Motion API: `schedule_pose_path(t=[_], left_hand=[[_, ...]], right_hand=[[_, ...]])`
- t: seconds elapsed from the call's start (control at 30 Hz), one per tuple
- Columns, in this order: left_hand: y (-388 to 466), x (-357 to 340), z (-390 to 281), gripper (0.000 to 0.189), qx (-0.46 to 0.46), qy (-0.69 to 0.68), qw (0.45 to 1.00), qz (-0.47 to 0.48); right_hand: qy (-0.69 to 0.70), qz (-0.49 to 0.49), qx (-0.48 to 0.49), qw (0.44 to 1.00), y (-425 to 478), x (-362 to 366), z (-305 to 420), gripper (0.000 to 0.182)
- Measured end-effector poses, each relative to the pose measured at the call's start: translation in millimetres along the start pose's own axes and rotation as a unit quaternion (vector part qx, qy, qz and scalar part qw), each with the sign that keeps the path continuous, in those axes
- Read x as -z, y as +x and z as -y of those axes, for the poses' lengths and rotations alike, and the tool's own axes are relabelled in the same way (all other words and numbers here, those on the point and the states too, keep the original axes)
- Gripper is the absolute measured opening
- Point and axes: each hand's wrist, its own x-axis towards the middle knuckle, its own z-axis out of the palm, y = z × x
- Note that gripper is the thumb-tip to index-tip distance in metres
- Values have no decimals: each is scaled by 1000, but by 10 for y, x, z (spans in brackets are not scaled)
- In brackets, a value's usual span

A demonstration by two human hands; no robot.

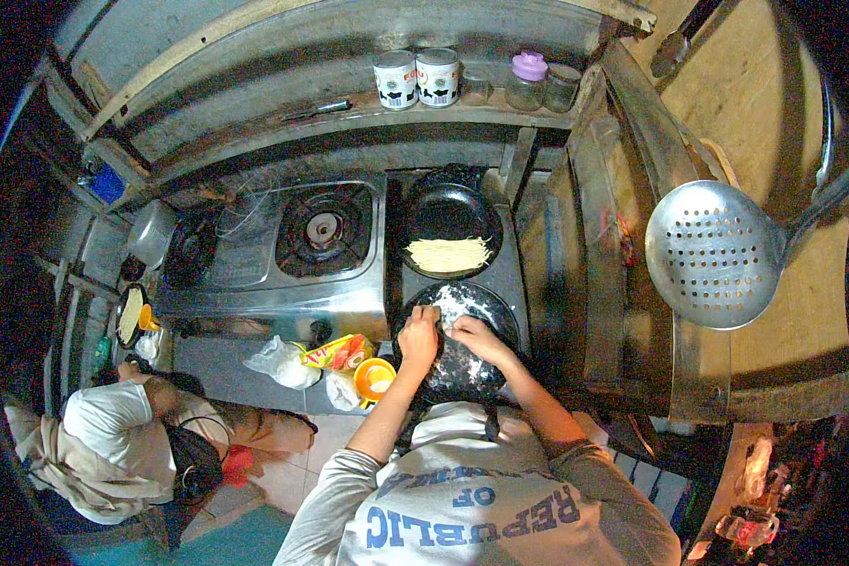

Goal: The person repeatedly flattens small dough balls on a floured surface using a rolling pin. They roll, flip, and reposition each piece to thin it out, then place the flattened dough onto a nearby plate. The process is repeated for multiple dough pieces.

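Before me is a round black tray (477,385), its surface dusted and smeared with white flour (460,301). Over its left part, my left hand (419,338) has its fingers curled downward. To its right, my right hand (478,339) is bent inward with thumb and fingertips close together. The fingertips of both hands are too small and blurred to show whether they pinch anything. Just beyond the tray, pale thin strips like cut noodles or dough (449,255) lie side by side across the near part of a black pan (447,212).
Left of my forearm are an orange cup (375,380), a yellow packet (337,352) and a plastic bag of white powder (291,366). A gas stove (323,230) stands at back left. Another person (113,446) sits at left. A perforated skimmer (714,255) hangs at right.
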Motion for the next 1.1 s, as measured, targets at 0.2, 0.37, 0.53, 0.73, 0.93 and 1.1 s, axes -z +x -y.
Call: schedule_pose_path(t=[0.2,0.37,0.53,0.73,0.93,1.1], left_hand=[[-22,47,-26,10,-44,4,999,-24],[-208,11,-90,19,-120,-135,983,-34],[-369,-216,-124,20,221,-532,789,211],[-320,-387,153,21,320,-803,382,328],[-297,-290,186,18,333,-770,434,330],[-300,-255,168,20,346,-764,416,351]], right_hand=[[-21,-24,-21,999,-69,53,-266,11],[-44,-36,19,998,-26,90,-477,8],[37,-49,20,998,-39,60,-361,8],[30,-40,20,999,-70,94,-51,19],[-81,41,154,984,-100,173,17,22],[-53,14,144,988,-140,139,-6,6]])
